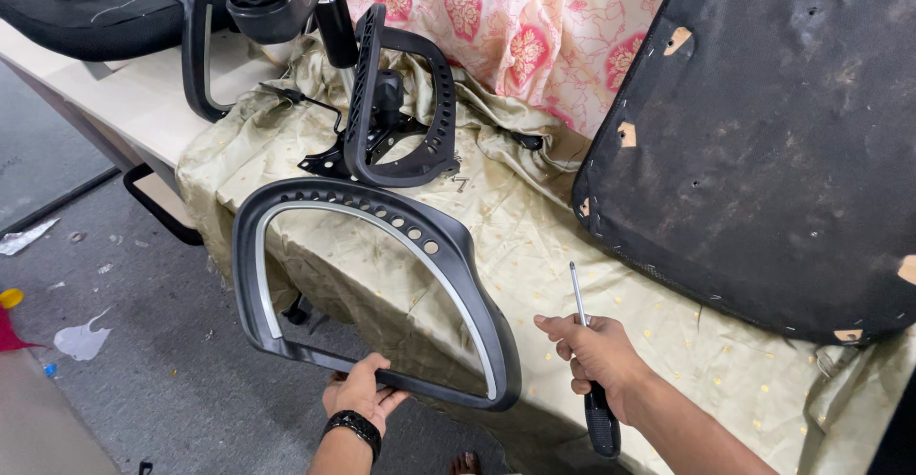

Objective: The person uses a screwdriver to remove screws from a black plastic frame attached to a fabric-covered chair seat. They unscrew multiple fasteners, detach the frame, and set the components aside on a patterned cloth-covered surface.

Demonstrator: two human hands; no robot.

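We see a matt black plastic armrest frame (382, 275) with a smooth grey inner band, a screwdriver (590, 370) with a shiny metal shaft and ribbed black grip, sheeny olive cloth (572, 246) over the pale wooden desk (143, 93), and a rough, dusty black fabric seat underside (763, 132).

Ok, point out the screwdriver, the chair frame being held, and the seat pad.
Screwdriver (578, 294): head view, on the metal shaft above the right hand (596, 353).
Chair frame (458, 256): head view, on the curved top bar; left hand (361, 394) grips its lower bar.
Seat pad (763, 151): head view, on its black underside.
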